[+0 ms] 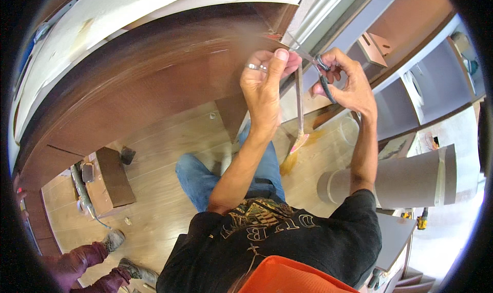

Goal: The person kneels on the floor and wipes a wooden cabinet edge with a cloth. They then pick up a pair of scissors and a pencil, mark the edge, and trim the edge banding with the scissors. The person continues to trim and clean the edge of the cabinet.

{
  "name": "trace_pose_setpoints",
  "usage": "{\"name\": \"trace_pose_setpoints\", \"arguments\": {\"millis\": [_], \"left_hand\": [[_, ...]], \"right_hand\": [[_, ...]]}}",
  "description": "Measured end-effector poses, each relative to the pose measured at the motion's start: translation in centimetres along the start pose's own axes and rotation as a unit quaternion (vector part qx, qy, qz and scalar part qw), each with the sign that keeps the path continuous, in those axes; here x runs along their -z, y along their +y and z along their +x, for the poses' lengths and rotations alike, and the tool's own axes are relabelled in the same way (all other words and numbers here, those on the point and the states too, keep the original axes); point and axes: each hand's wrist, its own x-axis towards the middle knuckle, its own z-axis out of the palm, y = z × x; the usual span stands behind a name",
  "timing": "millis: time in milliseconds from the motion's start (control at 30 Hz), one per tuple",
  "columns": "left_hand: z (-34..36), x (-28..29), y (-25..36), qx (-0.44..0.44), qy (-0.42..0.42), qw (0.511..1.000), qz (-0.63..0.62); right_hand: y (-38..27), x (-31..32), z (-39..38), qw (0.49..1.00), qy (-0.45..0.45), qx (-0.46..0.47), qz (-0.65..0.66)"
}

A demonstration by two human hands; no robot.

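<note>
My right hand (349,82) has its thumb and fingers in the black handles of a pair of scissors (327,87). The blades point left, toward my other hand. My left hand (264,85), with a ring on one finger, is pinched closed just left of the blade tips. Whatever lies between its fingertips is too small and pale to make out. Both hands are raised beside the end of a long brown panel (154,87). Below them, a broom (300,103) leans with its straw bristles on the floor.
Cabinets with open shelves (441,92) line the right side. A large grey roll (400,182) lies below them, near a yellow drill (422,220). At left, a brown box (110,177) stands beside a caulking gun (81,187). Another person's legs (87,262) show at lower left.
</note>
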Motion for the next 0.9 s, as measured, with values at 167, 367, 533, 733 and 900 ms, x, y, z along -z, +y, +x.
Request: {"name": "trace_pose_setpoints", "arguments": {"millis": [167, 367, 533, 733, 900], "left_hand": [[0.1, -0.4, -0.7, -0.010, -0.007, 0.999, -0.049], [0.2, -0.3, -1.0, -0.011, -0.037, 0.994, -0.107], [0.2, -0.3, -0.7, -0.001, -0.041, 0.992, -0.116], [0.2, 0.0, -0.7, 0.002, -0.051, 0.992, -0.115], [0.2, 0.1, -0.7, -0.001, -0.064, 0.991, -0.119]], "right_hand": [[-2.6, 2.6, 1.0, 0.993, -0.075, -0.041, -0.087], [-3.1, 3.3, 2.0, 0.988, -0.097, -0.051, -0.112], [-3.9, 3.2, 2.8, 0.989, -0.107, -0.049, -0.095], [-3.9, 3.1, 3.1, 0.989, -0.101, -0.014, -0.106], [-3.5, 3.1, 3.1, 0.990, -0.102, 0.003, -0.101]]}}
